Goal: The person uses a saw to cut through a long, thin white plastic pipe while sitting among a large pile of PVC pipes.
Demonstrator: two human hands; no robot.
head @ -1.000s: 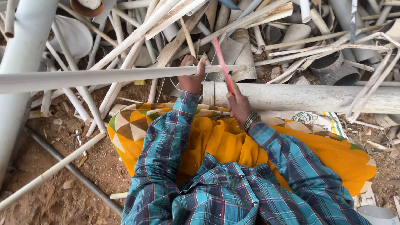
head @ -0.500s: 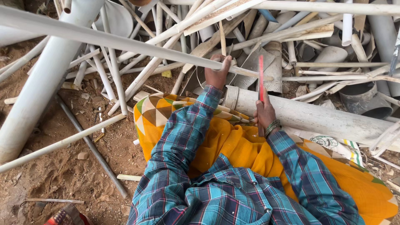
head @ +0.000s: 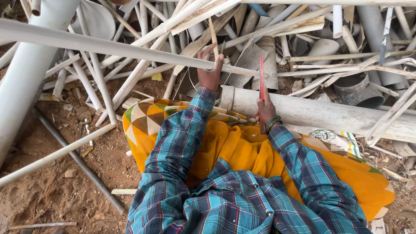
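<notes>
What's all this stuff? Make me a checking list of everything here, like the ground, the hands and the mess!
Surface: bare brown dirt ground with small stones and scraps.
Job's things: thin white pipe running across the pile; red blade-like tool, upright.
Clutter: tangled heap of white and grey pipe offcuts; thick white pipe lying across; wide pipe at left.
Hands: left hand grips the thin white pipe; right hand holds the red tool, bangles on its wrist.
Cables: nothing seen.
Surroundings: orange cloth over the lap, checked blue sleeves, dark rod on the ground.
</notes>
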